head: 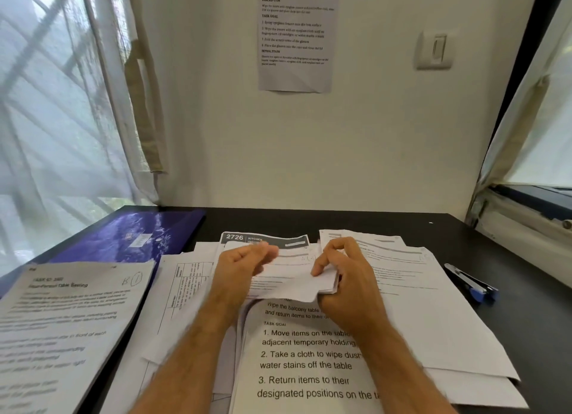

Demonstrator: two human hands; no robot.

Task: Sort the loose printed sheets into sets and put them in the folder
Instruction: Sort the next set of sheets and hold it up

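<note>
Sheets (402,305) cover black desk (495,252) below cream wall (371,135)

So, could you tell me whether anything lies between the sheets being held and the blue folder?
Nothing visible stands upright in the way. Both hands hold the sheets; only flat loose papers lie between them and the blue folder, far left on the table.

Loose printed sheets (402,289) cover the middle of the dark tabletop (510,305). Left of this spread, a purple folder (130,237) and a separate printed page (68,320) fill the window side. Right of the spread lies a blue stapler (472,282), with bare tabletop around it. Behind the spread, a bare strip runs to the wall (309,150).
</note>
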